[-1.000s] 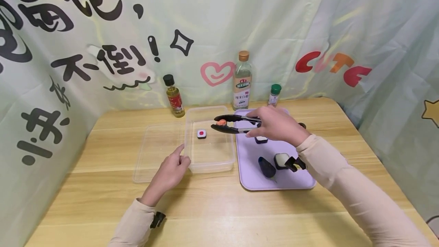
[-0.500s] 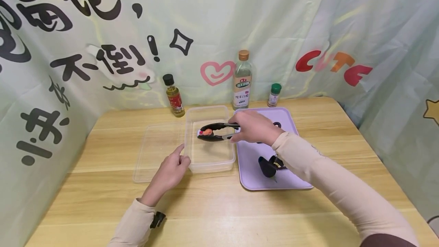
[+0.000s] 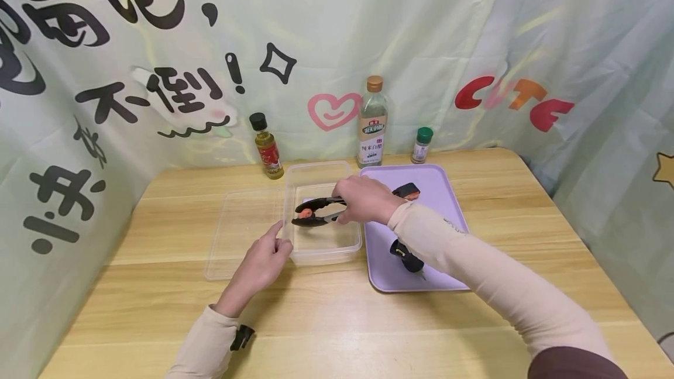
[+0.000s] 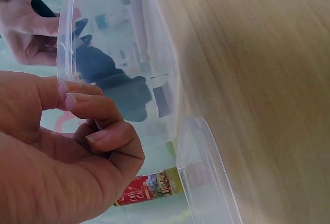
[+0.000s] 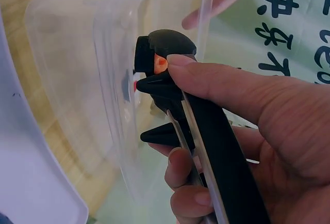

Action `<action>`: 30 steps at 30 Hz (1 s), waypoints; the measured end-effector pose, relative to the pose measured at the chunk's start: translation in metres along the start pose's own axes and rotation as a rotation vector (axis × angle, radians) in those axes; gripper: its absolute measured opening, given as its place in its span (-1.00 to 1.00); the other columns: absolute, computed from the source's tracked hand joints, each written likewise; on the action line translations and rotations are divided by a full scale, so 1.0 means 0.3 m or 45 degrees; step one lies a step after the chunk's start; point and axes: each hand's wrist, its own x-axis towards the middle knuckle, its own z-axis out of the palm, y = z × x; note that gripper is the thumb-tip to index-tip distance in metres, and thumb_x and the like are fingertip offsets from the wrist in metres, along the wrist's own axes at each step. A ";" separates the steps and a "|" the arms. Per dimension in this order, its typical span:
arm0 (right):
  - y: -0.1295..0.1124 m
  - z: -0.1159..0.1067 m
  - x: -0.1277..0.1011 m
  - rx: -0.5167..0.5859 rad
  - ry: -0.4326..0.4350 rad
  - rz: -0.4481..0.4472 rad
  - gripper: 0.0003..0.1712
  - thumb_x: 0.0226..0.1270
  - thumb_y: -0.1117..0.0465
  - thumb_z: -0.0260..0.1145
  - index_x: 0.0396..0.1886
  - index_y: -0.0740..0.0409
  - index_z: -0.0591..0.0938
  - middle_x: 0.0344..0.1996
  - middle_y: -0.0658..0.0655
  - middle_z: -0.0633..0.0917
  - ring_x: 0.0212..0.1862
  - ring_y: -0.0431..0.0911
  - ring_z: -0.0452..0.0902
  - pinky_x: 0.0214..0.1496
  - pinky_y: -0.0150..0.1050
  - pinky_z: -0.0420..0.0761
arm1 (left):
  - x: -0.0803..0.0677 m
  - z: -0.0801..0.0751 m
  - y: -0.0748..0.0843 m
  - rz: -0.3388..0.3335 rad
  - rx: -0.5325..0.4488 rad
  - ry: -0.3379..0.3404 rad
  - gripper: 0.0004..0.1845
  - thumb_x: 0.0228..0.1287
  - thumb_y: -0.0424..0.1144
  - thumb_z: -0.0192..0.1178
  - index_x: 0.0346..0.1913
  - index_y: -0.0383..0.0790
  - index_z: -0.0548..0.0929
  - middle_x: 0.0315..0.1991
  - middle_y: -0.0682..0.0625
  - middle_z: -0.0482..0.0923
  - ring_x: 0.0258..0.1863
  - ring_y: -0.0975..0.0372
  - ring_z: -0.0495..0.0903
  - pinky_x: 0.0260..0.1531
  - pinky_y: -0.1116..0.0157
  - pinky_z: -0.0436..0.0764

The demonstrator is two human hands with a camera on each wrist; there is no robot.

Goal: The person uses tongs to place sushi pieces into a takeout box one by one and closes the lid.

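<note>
Tongs [image 3: 316, 213] gripped in right hand [image 3: 365, 200], tips inside container [image 3: 322, 250].

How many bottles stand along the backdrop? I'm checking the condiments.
3: a small black-capped oil bottle left, a tall brown-capped vinegar bottle centre, a small green-capped shaker bottle right. None seems hidden.

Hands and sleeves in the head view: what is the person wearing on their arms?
Both the left hand and the right hand are bare: no gloves, and no rings show. Each arm wears a long, close-fitting beige sleeve that ends at the wrist. A small black device is strapped on the left forearm, and another black device sits under the right forearm. A dark brown layer covers the right upper arm.
</note>
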 end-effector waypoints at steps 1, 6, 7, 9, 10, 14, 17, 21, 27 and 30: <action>-0.004 0.003 0.003 -0.005 0.000 -0.001 -0.34 0.11 0.11 0.60 0.23 0.19 0.66 0.19 0.17 0.66 -0.07 0.04 0.67 -0.12 -0.01 0.68 | 0.000 0.000 -0.001 0.002 -0.004 -0.003 -0.35 0.48 -0.24 -0.07 0.55 -0.42 0.15 -0.67 0.11 0.19 -0.69 0.28 0.09 -0.64 0.37 0.14; -0.013 0.017 0.013 -0.026 0.006 -0.016 -0.38 0.09 0.12 0.62 0.17 0.18 0.70 0.13 0.15 0.69 -0.18 0.01 0.66 -0.19 -0.01 0.67 | -0.004 -0.001 -0.001 0.006 -0.016 -0.012 -0.33 0.47 -0.24 -0.07 0.56 -0.42 0.12 -0.68 0.11 0.19 -0.70 0.28 0.09 -0.66 0.38 0.12; -0.014 0.017 0.013 -0.026 0.008 -0.018 -0.39 0.08 0.12 0.62 0.16 0.18 0.71 0.12 0.15 0.70 -0.22 0.00 0.64 -0.22 -0.03 0.66 | -0.004 -0.001 0.000 0.006 -0.014 -0.011 -0.33 0.47 -0.25 -0.07 0.56 -0.42 0.12 -0.68 0.11 0.19 -0.70 0.27 0.09 -0.67 0.38 0.11; -0.016 0.018 0.014 -0.025 0.009 -0.022 -0.42 0.07 0.13 0.62 0.13 0.17 0.72 0.09 0.14 0.71 -0.29 -0.03 0.61 -0.26 -0.04 0.64 | -0.004 -0.004 0.002 0.007 -0.008 -0.009 -0.33 0.47 -0.24 -0.07 0.56 -0.42 0.12 -0.67 0.11 0.20 -0.70 0.28 0.10 -0.67 0.38 0.12; -0.016 0.019 0.015 -0.029 0.009 -0.023 -0.42 0.07 0.12 0.62 0.12 0.17 0.72 0.09 0.14 0.71 -0.28 -0.04 0.60 -0.26 -0.05 0.64 | -0.004 -0.005 0.003 0.007 -0.006 -0.008 -0.33 0.46 -0.24 -0.07 0.56 -0.42 0.12 -0.67 0.11 0.20 -0.70 0.28 0.10 -0.67 0.38 0.12; -0.015 0.023 0.019 -0.028 -0.003 -0.027 -0.45 0.08 0.13 0.62 0.10 0.18 0.73 0.06 0.14 0.72 -0.27 -0.04 0.60 -0.26 -0.06 0.63 | -0.005 -0.007 0.003 0.009 -0.004 -0.004 -0.32 0.46 -0.24 -0.08 0.56 -0.42 0.12 -0.67 0.11 0.22 -0.70 0.28 0.11 -0.68 0.38 0.12; -0.014 0.025 0.022 -0.029 -0.006 -0.032 -0.47 0.07 0.14 0.62 0.06 0.19 0.74 0.02 0.15 0.74 -0.29 -0.04 0.59 -0.28 -0.06 0.62 | -0.004 -0.006 0.001 0.009 -0.008 -0.002 -0.33 0.47 -0.24 -0.07 0.56 -0.41 0.12 -0.67 0.10 0.23 -0.71 0.28 0.12 -0.69 0.39 0.12; -0.017 0.028 0.027 -0.036 -0.005 -0.029 -0.46 0.05 0.13 0.64 0.05 0.20 0.74 -0.01 0.15 0.74 -0.30 -0.06 0.57 -0.28 -0.07 0.61 | -0.003 -0.005 -0.001 0.006 -0.010 -0.002 -0.33 0.48 -0.24 -0.07 0.56 -0.40 0.12 -0.67 0.10 0.25 -0.71 0.28 0.13 -0.70 0.39 0.12; -0.019 0.023 0.027 -0.024 0.000 -0.015 -0.50 0.03 0.14 0.65 0.00 0.20 0.75 -0.12 0.14 0.75 -0.36 -0.06 0.50 -0.39 -0.13 0.53 | -0.004 -0.009 -0.001 0.009 0.000 -0.001 -0.33 0.48 -0.24 -0.08 0.56 -0.42 0.11 -0.67 0.11 0.23 -0.71 0.27 0.11 -0.68 0.38 0.12; -0.019 0.013 0.020 -0.010 0.008 -0.013 -0.46 0.03 0.14 0.65 0.04 0.20 0.74 -0.08 0.15 0.75 -0.40 -0.08 0.48 -0.42 -0.17 0.51 | -0.004 -0.010 -0.001 0.015 0.014 0.003 -0.34 0.48 -0.23 -0.08 0.55 -0.43 0.13 -0.67 0.11 0.22 -0.70 0.27 0.11 -0.65 0.37 0.14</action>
